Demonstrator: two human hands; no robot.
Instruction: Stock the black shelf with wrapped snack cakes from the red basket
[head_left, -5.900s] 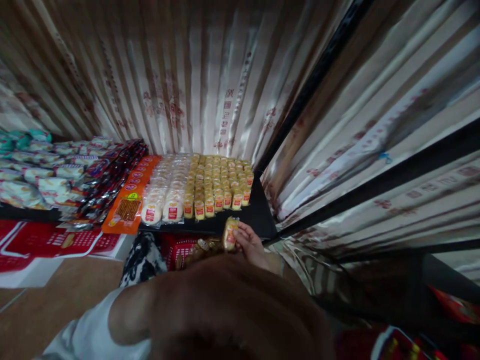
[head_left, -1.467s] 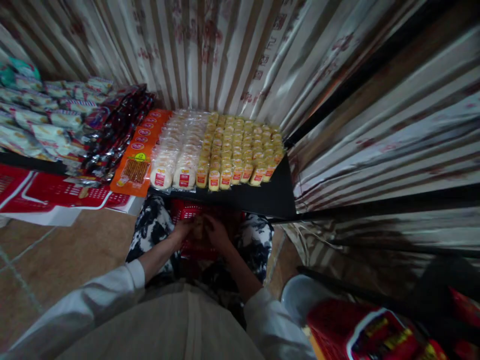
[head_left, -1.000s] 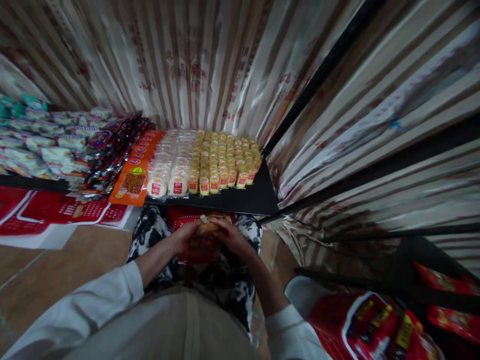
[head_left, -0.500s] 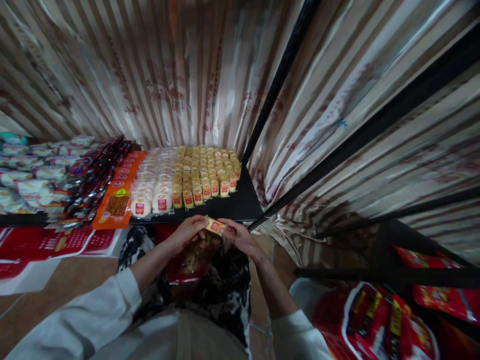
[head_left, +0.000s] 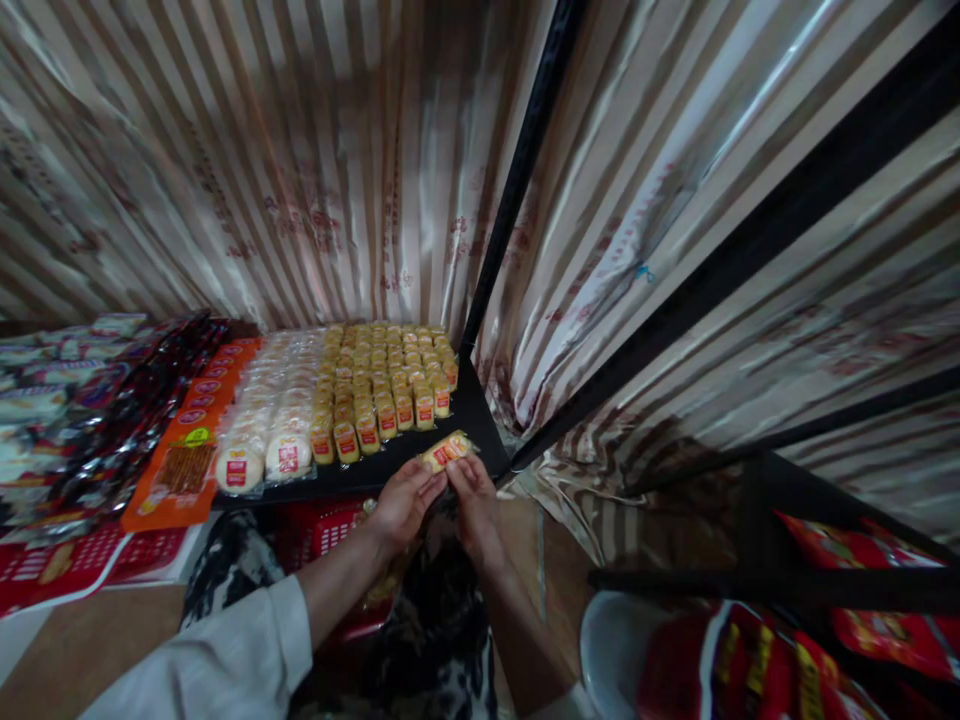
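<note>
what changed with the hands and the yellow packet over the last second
The left hand and right hand have brought the yellow packet up and forward, from over the red basket to the front of the black shelf; its red label now shows. Neither hand has let go. The yellow rows and white round packets stayed put.

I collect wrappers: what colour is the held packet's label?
The label is reddish orange, best seen in the head view.

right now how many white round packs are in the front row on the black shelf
2: one white pack beside the orange packet, the other white pack beside the yellow packs. More sit behind; some may be hidden.
</note>
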